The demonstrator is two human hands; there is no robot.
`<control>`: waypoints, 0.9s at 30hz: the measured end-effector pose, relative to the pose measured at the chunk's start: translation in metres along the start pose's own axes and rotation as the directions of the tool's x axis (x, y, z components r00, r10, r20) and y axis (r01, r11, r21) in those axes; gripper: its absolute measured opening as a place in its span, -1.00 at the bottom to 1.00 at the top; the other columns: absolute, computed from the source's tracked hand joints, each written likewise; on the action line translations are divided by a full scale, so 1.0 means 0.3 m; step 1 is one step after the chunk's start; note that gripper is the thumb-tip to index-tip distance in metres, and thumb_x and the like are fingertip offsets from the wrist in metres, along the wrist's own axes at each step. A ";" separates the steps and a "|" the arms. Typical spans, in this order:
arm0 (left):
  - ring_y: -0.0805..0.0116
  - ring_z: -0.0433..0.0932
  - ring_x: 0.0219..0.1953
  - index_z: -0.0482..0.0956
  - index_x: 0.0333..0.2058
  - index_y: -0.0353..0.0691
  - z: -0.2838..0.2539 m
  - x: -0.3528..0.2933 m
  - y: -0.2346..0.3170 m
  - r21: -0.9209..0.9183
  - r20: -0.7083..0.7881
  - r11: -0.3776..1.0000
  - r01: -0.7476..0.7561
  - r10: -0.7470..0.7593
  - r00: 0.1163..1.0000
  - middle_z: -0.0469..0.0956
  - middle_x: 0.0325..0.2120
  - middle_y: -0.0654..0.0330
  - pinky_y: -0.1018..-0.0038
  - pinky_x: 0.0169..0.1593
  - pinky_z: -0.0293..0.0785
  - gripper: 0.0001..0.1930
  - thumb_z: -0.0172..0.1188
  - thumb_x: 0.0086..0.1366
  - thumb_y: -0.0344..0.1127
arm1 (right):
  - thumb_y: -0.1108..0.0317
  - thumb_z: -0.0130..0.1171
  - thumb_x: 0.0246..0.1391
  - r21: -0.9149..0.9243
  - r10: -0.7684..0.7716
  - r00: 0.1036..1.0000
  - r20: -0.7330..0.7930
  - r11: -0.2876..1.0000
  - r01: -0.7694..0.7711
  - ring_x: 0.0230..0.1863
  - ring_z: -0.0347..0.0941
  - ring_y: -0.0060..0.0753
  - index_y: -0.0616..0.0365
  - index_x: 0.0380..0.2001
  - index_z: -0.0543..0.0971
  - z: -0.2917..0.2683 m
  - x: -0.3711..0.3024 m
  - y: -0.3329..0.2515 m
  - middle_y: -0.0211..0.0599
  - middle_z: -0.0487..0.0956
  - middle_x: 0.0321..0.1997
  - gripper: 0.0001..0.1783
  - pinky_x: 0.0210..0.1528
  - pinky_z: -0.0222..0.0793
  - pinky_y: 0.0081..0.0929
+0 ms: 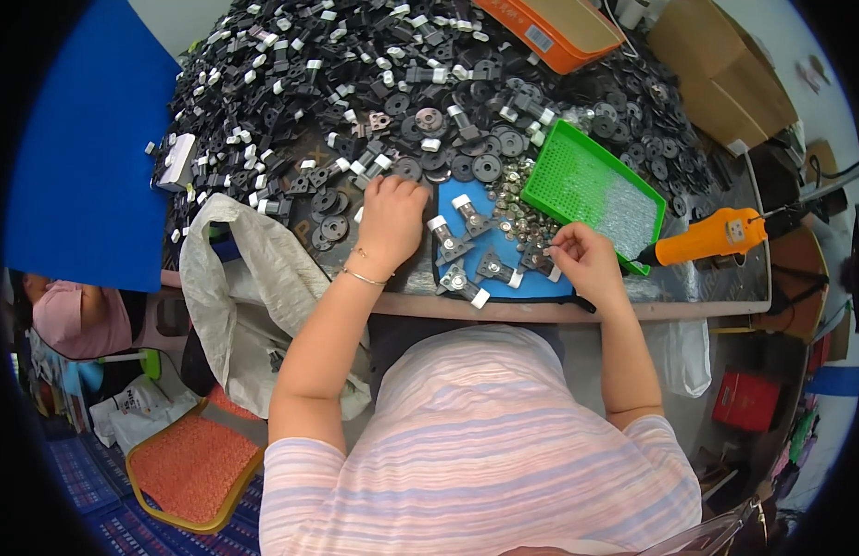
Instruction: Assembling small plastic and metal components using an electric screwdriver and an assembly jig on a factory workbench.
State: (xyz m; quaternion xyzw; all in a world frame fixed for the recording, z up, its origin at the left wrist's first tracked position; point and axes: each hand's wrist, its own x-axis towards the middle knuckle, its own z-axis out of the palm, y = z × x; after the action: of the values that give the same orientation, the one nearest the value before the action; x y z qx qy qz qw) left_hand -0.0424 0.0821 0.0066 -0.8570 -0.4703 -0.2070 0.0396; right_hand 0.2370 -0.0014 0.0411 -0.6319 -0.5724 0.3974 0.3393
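Note:
My left hand [390,218] rests knuckles-up on the pile of black parts [355,93] at the left edge of a blue mat [504,250], fingers curled; what it grips is hidden. My right hand [582,258] pinches a small silver piece at the mat's right edge, over a black bracket with a white end [539,264]. Several such black brackets [453,243] lie in rows on the mat. A heap of small silver washers [517,208] lies between my hands.
A green mesh tray [592,181] sits right of the washers. An orange electric screwdriver [712,236] lies at the table's right end. An orange bin [550,28] stands at the back. A white sack [253,296] hangs off the table's front edge. Blue board [77,157] at left.

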 end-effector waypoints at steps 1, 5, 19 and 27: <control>0.21 0.44 -0.16 0.54 -0.38 -0.14 0.006 0.001 -0.008 0.040 -0.004 0.999 -0.035 0.036 0.999 0.53 -0.39 0.22 0.25 0.04 0.25 -0.82 -0.01 0.05 -0.44 | 0.52 0.21 -0.09 -0.001 0.005 1.000 -0.009 1.000 -0.005 -0.58 0.31 -0.75 0.25 -0.41 0.48 -0.008 -0.005 0.004 -0.47 0.48 -0.56 -0.87 -0.52 0.27 -0.71; 0.21 0.45 -0.36 0.49 -0.53 -0.16 0.011 0.002 -0.023 0.022 -0.074 0.997 -0.070 0.072 0.995 0.48 -0.54 0.22 0.32 -0.22 0.36 -0.94 0.04 -0.01 -0.43 | 0.53 0.21 -0.06 0.066 -0.028 0.992 -0.120 0.997 0.036 -0.57 0.30 -0.78 0.25 -0.41 0.49 -0.030 -0.027 0.045 -0.49 0.47 -0.54 -0.88 -0.52 0.25 -0.75; 0.61 0.46 -0.43 0.39 -0.31 -0.29 -0.043 -0.020 0.346 -0.905 0.425 -0.177 0.387 -0.353 0.834 0.47 -0.45 0.30 0.68 -0.39 0.46 -0.78 0.24 0.09 -0.57 | 0.28 0.42 -0.29 -0.206 -0.561 0.819 -0.118 0.821 0.533 -0.21 0.49 -0.19 0.14 -0.12 0.49 0.110 -0.061 -0.071 -0.20 0.48 -0.18 -0.43 -0.22 0.46 -0.39; 0.53 0.51 -0.34 0.35 -0.28 -0.30 -0.037 -0.034 0.398 -0.894 0.447 -0.171 0.414 -0.279 0.850 0.48 -0.39 0.24 0.62 -0.26 0.50 -0.77 0.18 0.12 -0.63 | 0.37 0.39 -0.33 -0.202 -0.463 0.881 -0.093 0.876 0.439 -0.20 0.48 -0.16 0.15 -0.15 0.52 0.071 -0.074 -0.055 -0.19 0.48 -0.18 -0.46 -0.20 0.46 -0.37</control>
State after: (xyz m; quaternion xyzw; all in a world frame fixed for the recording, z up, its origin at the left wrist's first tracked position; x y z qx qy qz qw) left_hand 0.0476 0.0049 0.0281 -0.4614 -0.3868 -0.4402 -0.6661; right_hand 0.2098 -0.0221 0.0485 -0.5339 -0.7118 0.2107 0.4048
